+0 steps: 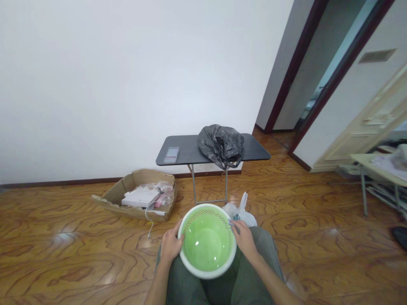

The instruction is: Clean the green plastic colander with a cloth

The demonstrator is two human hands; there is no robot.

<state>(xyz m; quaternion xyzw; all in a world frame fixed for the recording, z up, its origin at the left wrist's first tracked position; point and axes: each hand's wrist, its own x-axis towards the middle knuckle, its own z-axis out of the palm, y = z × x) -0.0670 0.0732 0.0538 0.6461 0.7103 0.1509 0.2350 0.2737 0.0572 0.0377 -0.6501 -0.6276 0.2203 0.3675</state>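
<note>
A round basket (208, 241), green inside with a white rim and a band of small holes, is held over my lap with its opening facing up toward me. Nothing shows inside it. My left hand (171, 243) grips the rim on the left side, thumb over the edge. On the right side, my right hand (243, 237) has its fingers closed on the rim. The undersides of both hands' grips are hidden behind the basket.
Ahead stands a black folding table (187, 148) with a crumpled black plastic bag (221, 144) on it. An open cardboard box (127, 184) holding packaging sits on the floor to the left. A white plastic bag (246, 217) lies behind the basket. Another table (365, 161) is far right.
</note>
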